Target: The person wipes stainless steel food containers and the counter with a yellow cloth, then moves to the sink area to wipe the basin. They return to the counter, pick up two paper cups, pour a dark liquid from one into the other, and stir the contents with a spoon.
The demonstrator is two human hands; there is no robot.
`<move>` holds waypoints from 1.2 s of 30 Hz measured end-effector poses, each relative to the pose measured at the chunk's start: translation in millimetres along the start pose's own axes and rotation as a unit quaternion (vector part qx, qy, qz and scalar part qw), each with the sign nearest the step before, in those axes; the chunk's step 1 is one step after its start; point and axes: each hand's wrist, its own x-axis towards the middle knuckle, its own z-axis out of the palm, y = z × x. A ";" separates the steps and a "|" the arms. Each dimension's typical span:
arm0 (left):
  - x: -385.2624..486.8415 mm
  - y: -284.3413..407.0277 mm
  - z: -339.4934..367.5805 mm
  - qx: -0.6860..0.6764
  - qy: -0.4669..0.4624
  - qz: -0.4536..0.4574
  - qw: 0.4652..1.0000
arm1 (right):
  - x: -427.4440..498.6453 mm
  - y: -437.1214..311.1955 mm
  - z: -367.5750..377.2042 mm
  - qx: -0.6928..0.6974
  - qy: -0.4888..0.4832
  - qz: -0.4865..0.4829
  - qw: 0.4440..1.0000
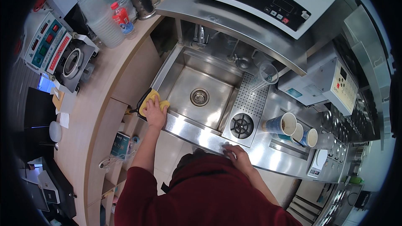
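Observation:
My left hand (155, 113) presses on a yellow cloth (153, 99) at the front left corner of the stainless steel sink (201, 78). Beneath the cloth lies a black-rimmed item, mostly covered. My right hand (237, 155) rests by the front edge of the steel counter, fingers bent, with no object visible in it. The sink basin holds no dishes, and its drain strainer (199, 97) shows. To the basin's right are a perforated drain panel (251, 100) and a round cup rinser (241, 126).
Several paper cups (282, 124) and a white scale (317, 163) stand on the right counter. Clear plastic cups (263, 75) lean at the panel's back. A steel shelf (220, 12) overhangs the sink's rear. The wooden counter (110, 59) at left carries a cup sealing machine (59, 50) and stacked cups.

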 end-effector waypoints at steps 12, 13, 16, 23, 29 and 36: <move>-16.6 25.5 3.9 -0.054 0.039 -0.020 0.998 | -27.2 34.3 -19.2 -0.032 0.044 -0.022 0.998; -16.7 27.5 3.5 -0.058 0.030 -0.025 0.998 | -31.6 37.4 -19.2 -0.029 0.047 -0.012 0.998; -20.9 27.7 6.8 -0.092 0.040 0.005 0.995 | -42.7 40.8 -22.8 -0.030 0.055 0.001 0.998; -55.4 78.1 -16.9 -0.248 -0.026 0.078 0.965 | -63.3 42.0 -34.2 -0.008 0.089 0.030 0.996; -124.6 184.4 -70.6 -0.329 -0.147 0.284 0.889 | -67.9 42.5 -31.6 0.284 0.096 0.093 0.949; -179.0 278.0 -62.5 -0.295 -0.216 0.439 0.821 | -84.4 34.8 -51.2 0.559 0.107 0.226 0.791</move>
